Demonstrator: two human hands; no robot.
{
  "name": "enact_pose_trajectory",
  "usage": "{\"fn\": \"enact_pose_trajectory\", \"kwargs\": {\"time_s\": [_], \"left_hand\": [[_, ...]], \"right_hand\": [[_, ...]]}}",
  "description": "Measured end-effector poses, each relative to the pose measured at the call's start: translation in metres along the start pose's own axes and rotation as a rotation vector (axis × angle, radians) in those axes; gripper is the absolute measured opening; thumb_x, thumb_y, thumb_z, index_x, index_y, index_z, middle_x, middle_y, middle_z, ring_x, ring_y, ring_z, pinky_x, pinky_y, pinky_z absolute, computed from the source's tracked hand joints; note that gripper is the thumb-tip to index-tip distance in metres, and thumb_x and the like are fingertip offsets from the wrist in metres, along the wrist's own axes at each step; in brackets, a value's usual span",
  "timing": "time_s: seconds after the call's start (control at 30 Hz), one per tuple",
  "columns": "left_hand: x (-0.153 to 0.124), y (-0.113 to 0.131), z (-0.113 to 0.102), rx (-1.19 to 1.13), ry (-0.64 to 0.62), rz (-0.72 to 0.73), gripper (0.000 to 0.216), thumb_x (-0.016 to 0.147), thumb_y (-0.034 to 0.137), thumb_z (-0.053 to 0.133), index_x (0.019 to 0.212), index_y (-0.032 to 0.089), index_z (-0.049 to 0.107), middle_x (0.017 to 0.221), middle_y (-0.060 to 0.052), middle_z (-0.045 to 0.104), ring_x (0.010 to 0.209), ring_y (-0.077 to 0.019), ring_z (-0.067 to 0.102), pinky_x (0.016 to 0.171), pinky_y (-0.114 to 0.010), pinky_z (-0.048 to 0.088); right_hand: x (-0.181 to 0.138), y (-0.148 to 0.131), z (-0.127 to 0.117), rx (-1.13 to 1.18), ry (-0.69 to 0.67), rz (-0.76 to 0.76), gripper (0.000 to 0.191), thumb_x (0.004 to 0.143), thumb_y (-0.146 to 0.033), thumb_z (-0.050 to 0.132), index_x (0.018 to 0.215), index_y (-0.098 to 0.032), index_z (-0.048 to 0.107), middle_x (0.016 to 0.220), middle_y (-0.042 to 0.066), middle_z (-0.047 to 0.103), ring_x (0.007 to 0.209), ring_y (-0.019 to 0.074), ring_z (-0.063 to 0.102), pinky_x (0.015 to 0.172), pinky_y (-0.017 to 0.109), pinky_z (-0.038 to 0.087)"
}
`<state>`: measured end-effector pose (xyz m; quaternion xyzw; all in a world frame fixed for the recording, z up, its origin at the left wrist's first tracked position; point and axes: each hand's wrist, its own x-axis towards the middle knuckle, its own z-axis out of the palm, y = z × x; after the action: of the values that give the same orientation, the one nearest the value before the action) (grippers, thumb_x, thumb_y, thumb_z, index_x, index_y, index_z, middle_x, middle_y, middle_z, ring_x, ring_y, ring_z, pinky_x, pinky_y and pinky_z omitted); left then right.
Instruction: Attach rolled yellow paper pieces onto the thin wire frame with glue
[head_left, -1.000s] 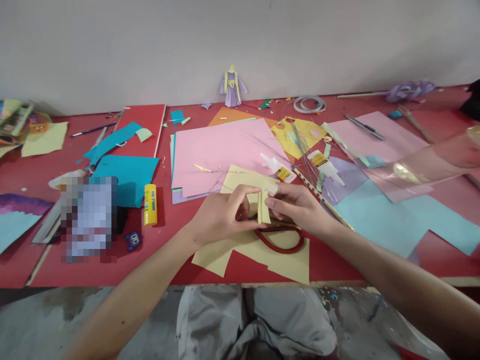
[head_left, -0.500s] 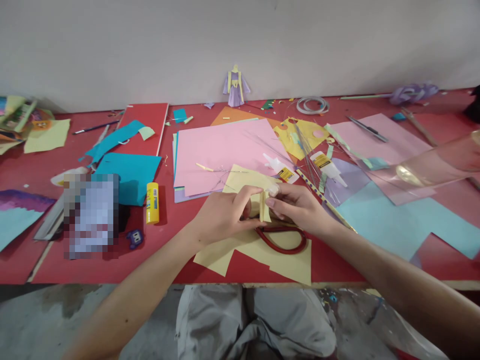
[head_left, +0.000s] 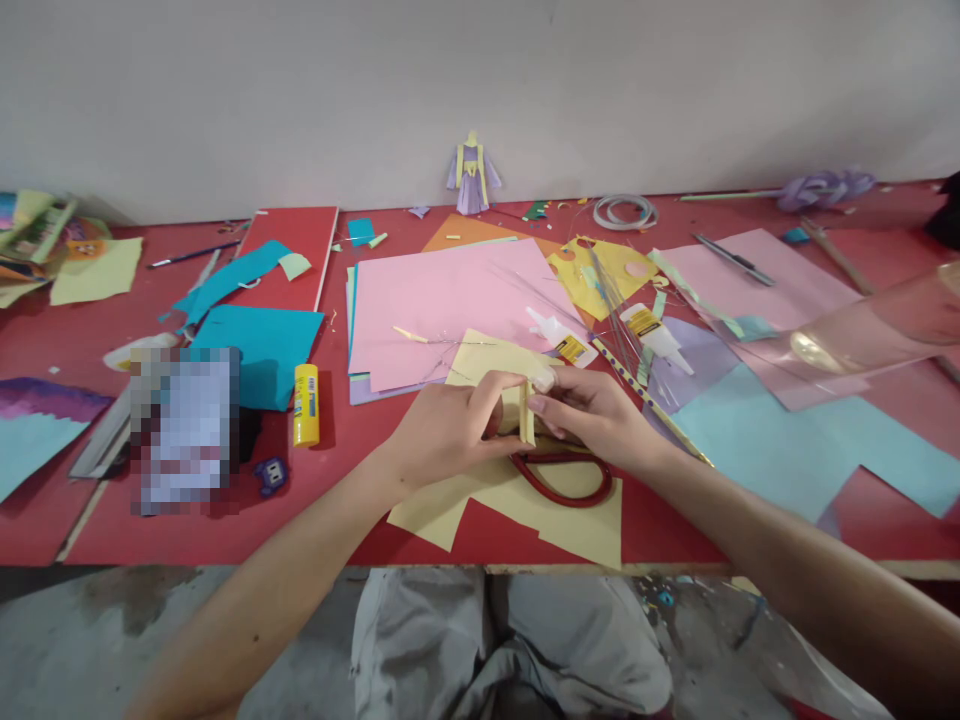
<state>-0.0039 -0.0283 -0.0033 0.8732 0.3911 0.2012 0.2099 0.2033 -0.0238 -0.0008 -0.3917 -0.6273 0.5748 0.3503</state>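
Between thumb and fingers, my left hand grips a small folded strip of pale yellow paper by its ends. My right hand is closed at the strip's right side, its thumb pressed against the paper. A small whitish translucent piece shows at the right fingertips; its kind is unclear. Below both hands lie red-handled scissors, their blades hidden. They rest on cut pale yellow sheets. Two small white glue bottles with yellow labels lie just beyond my right hand.
A yellow glue stick stands left of my hands. Pink sheets are stacked ahead, thin wires lying across them. A paper doll figure leans at the wall. Rightward are a craft knife, a clear bottle and light blue paper.
The yellow strip's flared right flap has been folded in, so the piece looks narrower and flatter. Both hands stay almost in place.
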Motion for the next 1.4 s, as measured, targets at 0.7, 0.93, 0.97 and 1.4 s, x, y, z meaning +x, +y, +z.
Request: {"fn": "enact_pose_trajectory", "kwargs": {"time_s": [0.7, 0.93, 0.97, 1.4], "left_hand": [[-0.001, 0.0015, -0.0005, -0.104, 0.053, -0.038, 0.055, 0.087, 0.057, 0.06, 0.127, 0.021, 0.045, 0.074, 0.004, 0.069, 0.066, -0.0124, 0.066, 0.061, -0.021, 0.044], [-0.0021, 0.0008, -0.0002, -0.129, 0.068, -0.045, 0.055, 0.086, 0.049, 0.067, 0.128, 0.023, 0.043, 0.074, 0.004, 0.069, 0.066, -0.0125, 0.067, 0.061, -0.021, 0.045], [-0.0023, 0.0008, -0.0003, -0.141, 0.066, -0.044, 0.055, 0.085, 0.047, 0.068, 0.128, 0.023, 0.043, 0.075, 0.005, 0.069, 0.067, -0.0124, 0.067, 0.062, -0.021, 0.045], [-0.0032, 0.0011, -0.0008, -0.182, 0.085, -0.03, 0.056, 0.084, 0.04, 0.071, 0.13, 0.022, 0.043, 0.073, 0.005, 0.067, 0.065, -0.0113, 0.065, 0.061, -0.02, 0.045]], "right_hand": [[-0.0037, -0.0016, 0.0014, 0.018, -0.057, -0.018, 0.028, 0.091, -0.043, 0.061, 0.079, -0.018, 0.059, 0.069, -0.001, 0.057, 0.058, 0.0102, 0.053, 0.055, 0.022, 0.044], [-0.0047, -0.0023, 0.0025, 0.088, -0.081, 0.013, 0.018, 0.087, -0.033, 0.069, 0.085, -0.019, 0.057, 0.075, 0.0, 0.063, 0.067, 0.0132, 0.062, 0.064, 0.026, 0.051], [-0.0044, -0.0023, 0.0025, 0.106, -0.081, 0.022, 0.019, 0.086, -0.032, 0.07, 0.085, -0.019, 0.057, 0.074, 0.0, 0.062, 0.066, 0.0127, 0.062, 0.063, 0.026, 0.051], [0.0002, -0.0075, 0.002, 0.097, -0.119, 0.094, 0.025, 0.085, -0.039, 0.07, 0.077, -0.016, 0.064, 0.069, -0.001, 0.059, 0.061, 0.01, 0.055, 0.059, 0.024, 0.047]]}}
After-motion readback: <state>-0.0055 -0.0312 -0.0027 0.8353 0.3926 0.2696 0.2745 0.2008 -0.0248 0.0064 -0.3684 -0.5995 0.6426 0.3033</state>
